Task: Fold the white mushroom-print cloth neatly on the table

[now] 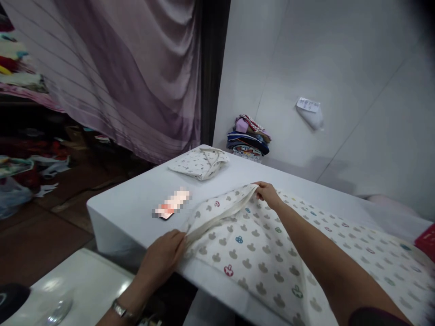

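A white cloth (251, 246) printed with grey mushroom shapes and a few coloured ones spreads over the right part of the white table. My left hand (163, 253) pinches its near left corner at the table's front edge. Farther back, my right hand (267, 194) grips another point along the same edge. Between the two hands the edge is lifted and folded over, so a strip of the underside shows. Beyond my left hand lies a phone-like flat object (172, 203), blurred out by pixelation.
A folded white printed cloth (200, 163) rests at the table's far end. Folded fabrics (248, 138) are stacked by the wall. A purple curtain (146, 68) hangs at left. A white surface (81, 280) stands at front left, and a red item (426, 242) is at far right.
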Demonstrator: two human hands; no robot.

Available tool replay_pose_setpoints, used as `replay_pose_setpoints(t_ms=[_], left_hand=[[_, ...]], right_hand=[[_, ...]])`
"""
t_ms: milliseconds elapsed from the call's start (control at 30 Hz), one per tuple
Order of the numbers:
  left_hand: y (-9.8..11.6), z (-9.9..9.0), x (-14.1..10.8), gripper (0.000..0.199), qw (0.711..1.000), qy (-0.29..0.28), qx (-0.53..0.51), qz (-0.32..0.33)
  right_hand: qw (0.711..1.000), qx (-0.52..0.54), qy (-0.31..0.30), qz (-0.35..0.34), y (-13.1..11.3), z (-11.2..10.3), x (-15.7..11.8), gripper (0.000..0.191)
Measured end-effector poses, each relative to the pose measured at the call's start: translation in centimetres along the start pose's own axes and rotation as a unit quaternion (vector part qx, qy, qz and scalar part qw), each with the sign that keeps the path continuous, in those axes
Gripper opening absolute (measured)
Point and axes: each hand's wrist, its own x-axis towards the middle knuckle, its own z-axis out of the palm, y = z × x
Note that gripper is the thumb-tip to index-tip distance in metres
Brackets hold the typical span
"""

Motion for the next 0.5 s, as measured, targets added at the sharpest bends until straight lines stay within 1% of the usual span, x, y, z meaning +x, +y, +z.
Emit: replay_pose_setpoints(t_ms=[100, 167, 300, 500], left_hand=[[-0.7, 1.5, -0.8, 0.029, 1.000, 0.007, -0.020, 0.017], [-1.1, 1.9, -1.0, 0.027, 0.999, 0.019, -0.023, 0.019], [-1.2, 1.6, -1.1, 0.029, 0.999, 0.012, -0.030, 0.007], [-1.0, 1.4, -1.0, 0.028, 0.999, -0.016, -0.033, -0.015]], right_hand=[[1.000, -0.004, 0.018, 0.007, -0.4, 0.2, 0.9, 0.024], [1.000, -0.008, 0.029, 0.009, -0.6, 0.4, 1.4, 0.022], [0.999, -0.023, 0.041, 0.009, -1.4, 0.6, 2.4, 0.020], [0.996, -0.072, 0.044, -0.014, -3.6, 1.6, 4.8, 0.018]])
